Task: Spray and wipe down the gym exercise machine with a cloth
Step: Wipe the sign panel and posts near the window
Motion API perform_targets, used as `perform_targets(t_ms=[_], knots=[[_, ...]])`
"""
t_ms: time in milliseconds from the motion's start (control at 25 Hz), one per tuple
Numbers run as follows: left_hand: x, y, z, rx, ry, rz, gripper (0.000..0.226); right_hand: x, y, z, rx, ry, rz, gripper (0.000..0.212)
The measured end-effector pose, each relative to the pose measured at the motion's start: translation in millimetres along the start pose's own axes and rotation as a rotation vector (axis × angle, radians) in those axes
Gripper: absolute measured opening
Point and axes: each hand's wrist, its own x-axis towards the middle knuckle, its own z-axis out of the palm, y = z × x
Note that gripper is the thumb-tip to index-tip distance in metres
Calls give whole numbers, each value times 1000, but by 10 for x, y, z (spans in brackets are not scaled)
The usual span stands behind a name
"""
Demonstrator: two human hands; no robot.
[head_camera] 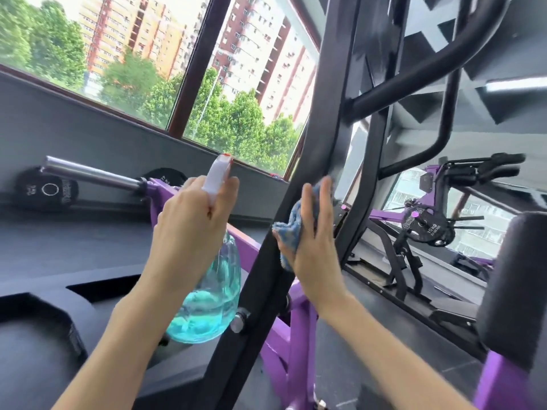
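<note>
A black upright bar of the purple-framed exercise machine runs diagonally through the middle of the view. My left hand grips a clear spray bottle of turquoise liquid by its white trigger head, just left of the bar. My right hand presses a blue cloth flat against the bar with its fingers straight.
A chrome weight peg sticks out at the left, with black weight plates against the grey wall behind it. A black pad stands at the right. A mirror behind the bar reflects another machine. Windows span the back.
</note>
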Motion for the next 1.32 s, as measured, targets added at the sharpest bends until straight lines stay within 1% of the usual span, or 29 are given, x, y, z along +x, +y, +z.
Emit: perform_targets(t_ms=[40, 80, 160, 200, 240, 280, 360, 400, 480, 520, 560, 600, 640, 720, 760, 800, 840, 920, 960, 1000, 1040, 1080, 1120, 1160, 1200, 1240, 1280, 1320], knots=[[-4, -20, -14, 14, -15, 4, 53, 134, 92, -75, -46, -19, -117, 61], [-9, -44, -8, 23, -30, 3, 52, 314, 157, -146, -48, -15, -175, 58], [-56, -123, 32, 59, -55, -16, 52, 577, 152, -202, 15, 18, -121, 56], [-91, -172, 53, 75, -54, -31, 51, 541, 95, -150, 5, 38, -109, 51], [-129, -217, 76, 80, -54, -50, 50, 339, 21, -52, -36, 32, -139, 45], [-151, -243, 96, 70, -56, -67, 49, 22, -43, 79, -73, -28, -218, 39], [-195, -252, 105, 49, -60, -86, 48, -739, -184, 323, -87, -236, -429, 30], [-212, -225, 104, 50, -64, -84, 48, -1004, -200, 374, -87, -307, -552, 30], [-242, -141, 114, 61, -71, -69, 48, -1017, -42, 345, -125, -382, -750, 43], [-257, -111, 124, 59, -72, -63, 47, -861, 41, 277, -140, -350, -771, 46], [-268, -101, 137, 49, -71, -62, 47, -659, 109, 195, -127, -274, -705, 45], [-275, -106, 150, 39, -64, -63, 46, -433, 169, 128, -105, -154, -546, 42], [-275, -121, 167, 37, -59, -66, 46, -220, 215, 87, -30, -9, -304, 43], [-274, -139, 211, 41, -47, -63, 45, 17, 86, 124, 334, 259, 302, 52], [-280, -133, 244, 40, -49, -58, 46, -43, -72, 215, 525, 335, 530, 58], [-282, -134, 258, 41, -52, -50, 46, -198, -257, 340, 643, 347, 669, 66], [-281, -128, 265, 42, -57, -41, 45, -418, -465, 424, 731, 289, 741, 74], [-281, -111, 268, 51, -54, -17, 43, -847, -854, 414, 834, 96, 787, 87], [-284, -108, 272, 53, -51, -5, 41, -937, -934, 355, 845, 40, 821, 90], [-292, -104, 274, 56, -48, 4, 40, -872, -937, 310, 865, 23, 882, 91], [-311, -104, 277, 60, -50, 6, 39, -715, -889, 318, 853, 22, 951, 89], [-336, -108, 289, 63, -59, 7, 38, -539, -827, 309, 828, 56, 973, 86], [-376, -111, 314, 68, -78, 9, 36, -407, -765, 313, 784, 122, 958, 83], [-413, -110, 336, 79, -108, 16, 33, -339, -721, 336, 687, 191, 917, 79], [-456, -96, 353, 93, -147, 31, 30, -372, -697, 384, 608, 244, 873, 75], [-499, -91, 370, 97, -182, 46, 27, -536, -680, 475, 572, 259, 820, 72], [-535, -95, 383, 94, -210, 56, 26, -764, -726, 558, 618, 253, 789, 70], [-569, -103, 392, 88, -235, 65, 29, -1009, -824, 587, 719, 215, 819, 66]])
